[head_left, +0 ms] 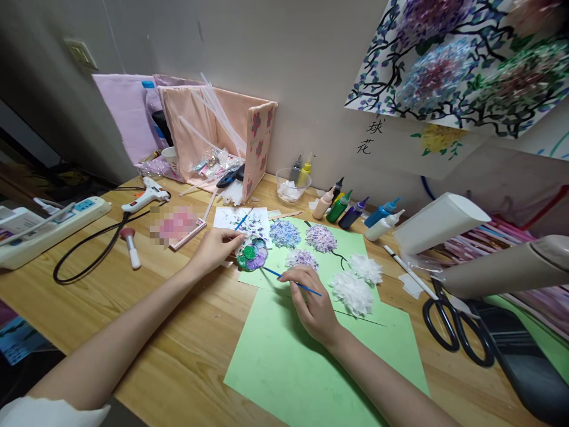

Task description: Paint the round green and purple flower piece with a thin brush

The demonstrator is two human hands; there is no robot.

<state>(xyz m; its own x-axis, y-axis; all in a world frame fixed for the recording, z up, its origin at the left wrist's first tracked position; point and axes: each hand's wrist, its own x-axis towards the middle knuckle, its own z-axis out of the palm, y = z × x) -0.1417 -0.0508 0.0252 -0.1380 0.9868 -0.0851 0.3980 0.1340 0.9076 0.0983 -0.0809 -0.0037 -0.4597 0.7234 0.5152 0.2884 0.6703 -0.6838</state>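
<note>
My left hand pinches the edge of a flower-shaped paint palette smeared with green, purple and white paint. Between the fingers of my right hand is a thin blue paintbrush, its tip end reaching to the palette's right edge. Beneath and beyond lies green paper, in more than one sheet. Blue and purple paper flowers sit on it with white fluffy flowers to their right. Behind the palette, a paint-speckled white sheet has another blue brush on it.
Paint bottles line the wall beside a clear bowl. Scissors, a dark phone and a white roll are at right. At left are a glue gun, a power strip and a fabric-covered box.
</note>
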